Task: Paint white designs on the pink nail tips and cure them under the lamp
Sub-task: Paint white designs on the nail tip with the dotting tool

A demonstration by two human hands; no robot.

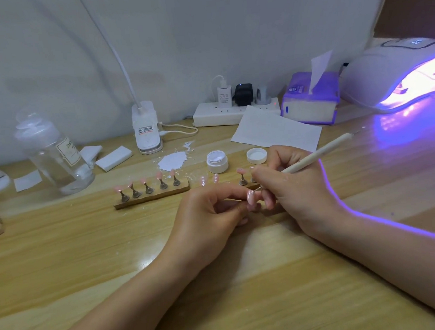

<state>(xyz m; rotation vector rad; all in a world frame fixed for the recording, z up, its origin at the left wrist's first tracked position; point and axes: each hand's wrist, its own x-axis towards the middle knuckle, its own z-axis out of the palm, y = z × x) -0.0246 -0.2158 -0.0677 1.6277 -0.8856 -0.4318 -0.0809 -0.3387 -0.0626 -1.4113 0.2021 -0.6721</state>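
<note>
Two hands meet over the wooden table (64,265): the left hand (209,217) pinches a single pink nail tip (251,197) between thumb and fingers, near the middle of the scene, while the right hand (290,185) grips a cream nail-art brush (313,156) whose fine point touches that tip. Doing this well probably means bracing the two hands against each other, using light strokes and little paint. Five pink tips stand on the wooden holder (151,196) to the left, and at least two more on stands just beyond the hands. One open white gel pot (217,161) and one lid (256,155) sit farther back. One curing lamp (395,75) glows violet at far right.
</note>
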